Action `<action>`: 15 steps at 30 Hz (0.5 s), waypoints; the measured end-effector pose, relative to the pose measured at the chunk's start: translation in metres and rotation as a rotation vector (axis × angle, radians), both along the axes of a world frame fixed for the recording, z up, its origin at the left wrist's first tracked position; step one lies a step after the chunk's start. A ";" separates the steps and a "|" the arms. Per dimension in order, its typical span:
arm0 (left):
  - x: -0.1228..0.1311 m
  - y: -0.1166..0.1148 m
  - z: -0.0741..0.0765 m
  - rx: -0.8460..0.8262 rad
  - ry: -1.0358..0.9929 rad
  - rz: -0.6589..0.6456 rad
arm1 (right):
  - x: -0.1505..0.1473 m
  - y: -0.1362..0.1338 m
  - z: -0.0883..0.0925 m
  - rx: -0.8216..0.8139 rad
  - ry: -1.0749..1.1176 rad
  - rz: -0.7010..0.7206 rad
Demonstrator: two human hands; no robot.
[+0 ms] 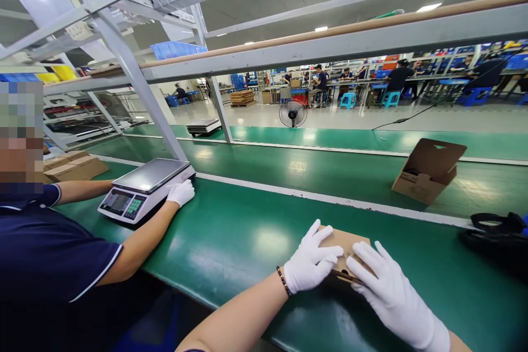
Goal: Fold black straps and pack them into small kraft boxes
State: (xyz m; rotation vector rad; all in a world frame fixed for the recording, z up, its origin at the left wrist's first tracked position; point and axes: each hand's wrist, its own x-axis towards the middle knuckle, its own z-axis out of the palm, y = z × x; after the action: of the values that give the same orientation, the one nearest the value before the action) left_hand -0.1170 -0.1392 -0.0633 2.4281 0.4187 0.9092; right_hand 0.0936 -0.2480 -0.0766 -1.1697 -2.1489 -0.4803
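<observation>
A flat brown cardboard box (pixel 344 239) lies on the green work surface in front of me, with dark gaps along its near edge. My left hand (pixel 311 258), in a white glove with a beaded bracelet at the wrist, grips its left side, fingers somewhat spread over the top. From the right, my right hand (pixel 390 289), also gloved in white, holds the near right part; its fingers lie across the cardboard and its thumb is mostly hidden. Both hands cover much of the box.
At left a co-worker in a dark shirt (pixel 53 253) holds a weighing scale (pixel 144 187). An open cardboard box (pixel 424 176) stands across the white divider strip (pixel 330 201). Black straps or bags (pixel 497 239) lie at right. A metal shelf beam (pixel 305 47) runs overhead.
</observation>
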 end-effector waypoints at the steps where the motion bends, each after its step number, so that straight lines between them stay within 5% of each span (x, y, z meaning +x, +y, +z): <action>1: 0.002 -0.001 -0.007 -0.093 -0.046 0.040 | -0.005 -0.002 0.000 0.023 -0.012 0.023; 7: 0.011 -0.002 -0.031 -0.575 -0.134 0.147 | -0.040 0.000 -0.006 0.161 0.061 -0.108; 15: 0.010 0.004 -0.033 -0.531 -0.158 0.115 | -0.046 0.004 -0.003 0.090 0.233 -0.070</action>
State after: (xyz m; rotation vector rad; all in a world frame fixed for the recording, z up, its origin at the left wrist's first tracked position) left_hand -0.1070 -0.1354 -0.0964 1.8527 0.6533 0.8946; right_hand 0.0472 -0.2444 -0.0795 -1.1914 -1.8749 -0.4430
